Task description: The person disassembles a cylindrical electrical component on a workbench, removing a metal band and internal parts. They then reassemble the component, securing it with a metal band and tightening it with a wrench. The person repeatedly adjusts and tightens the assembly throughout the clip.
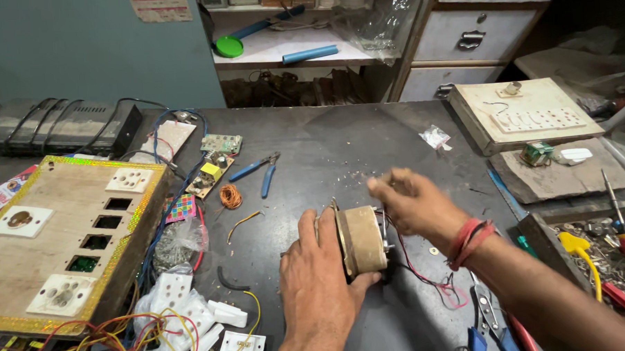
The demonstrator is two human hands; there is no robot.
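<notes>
Where the left hand clamps it from the near side, a small transformer wrapped in tan tape stands on edge on the dark worktop, thin red and dark wires trailing from its far face. The left fingers curl over its metal core with the thumb under its rim, wrist low to the surface. Just beyond the grip, the right hand, blurred, hovers over the transformer's top, fingers bunched together; whether they pinch anything I cannot tell. A red thread band circles that wrist. Away from the grip to the left lie blue-handled pliers, a copper wire coil and a wooden switchboard; behind stand shelves and drawers.
</notes>
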